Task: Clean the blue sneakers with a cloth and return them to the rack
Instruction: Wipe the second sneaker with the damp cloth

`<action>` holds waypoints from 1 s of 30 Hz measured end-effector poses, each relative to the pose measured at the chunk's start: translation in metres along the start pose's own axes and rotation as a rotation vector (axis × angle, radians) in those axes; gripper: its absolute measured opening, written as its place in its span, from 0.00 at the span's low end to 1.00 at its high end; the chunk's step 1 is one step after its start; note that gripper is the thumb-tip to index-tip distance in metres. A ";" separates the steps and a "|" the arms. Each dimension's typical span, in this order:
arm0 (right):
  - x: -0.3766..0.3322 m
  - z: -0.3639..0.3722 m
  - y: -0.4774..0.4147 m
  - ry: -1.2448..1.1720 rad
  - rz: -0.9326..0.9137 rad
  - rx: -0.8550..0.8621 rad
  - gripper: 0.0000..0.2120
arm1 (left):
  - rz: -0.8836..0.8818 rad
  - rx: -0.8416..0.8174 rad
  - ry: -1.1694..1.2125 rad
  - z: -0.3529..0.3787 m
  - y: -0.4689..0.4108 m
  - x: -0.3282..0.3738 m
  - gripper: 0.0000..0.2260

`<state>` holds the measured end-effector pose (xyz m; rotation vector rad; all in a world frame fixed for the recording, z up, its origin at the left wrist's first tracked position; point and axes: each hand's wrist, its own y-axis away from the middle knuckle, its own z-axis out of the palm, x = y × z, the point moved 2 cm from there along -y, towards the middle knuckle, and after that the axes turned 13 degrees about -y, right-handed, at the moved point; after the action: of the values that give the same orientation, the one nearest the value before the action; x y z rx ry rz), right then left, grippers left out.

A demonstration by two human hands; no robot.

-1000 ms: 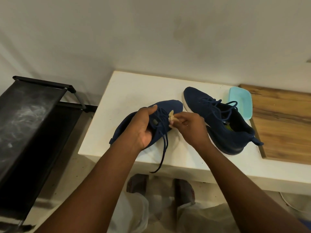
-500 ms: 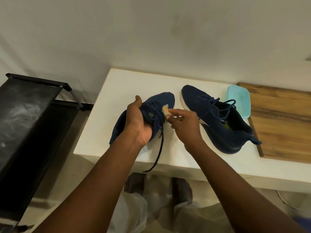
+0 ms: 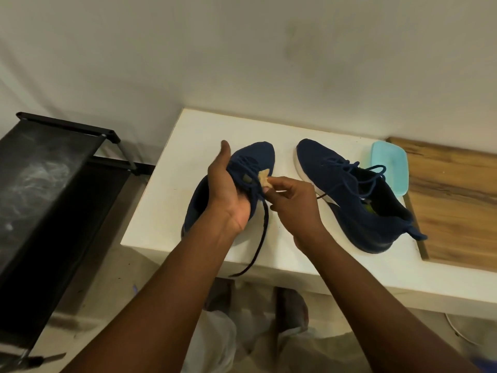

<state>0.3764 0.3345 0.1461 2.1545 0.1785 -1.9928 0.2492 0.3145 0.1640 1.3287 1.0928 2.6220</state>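
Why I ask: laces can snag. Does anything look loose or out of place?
Yes: the lace of the sneaker held in the left hand hangs untied past the front edge of the table.

1 navy knit sneaker (image 3: 262, 154) is held tilted in the left hand (image 3: 228, 192), toe away, 1 lace (image 3: 258, 246) dangling. A small tan cloth (image 3: 263, 178), pinched by the right hand (image 3: 293, 200), touches its laces. The 2nd sneaker (image 3: 349, 200) rests on the tabletop (image 3: 193, 135) beside it. The black rack (image 3: 40, 170) stands left.
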 end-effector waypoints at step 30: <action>-0.102 0.000 0.016 0.219 -0.517 0.156 0.05 | 0.871 0.007 -1.139 0.037 0.117 0.065 0.22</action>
<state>0.3710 0.3238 0.2491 2.6357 0.6998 -2.0629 0.2679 0.2669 0.2930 3.1186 0.3310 1.4259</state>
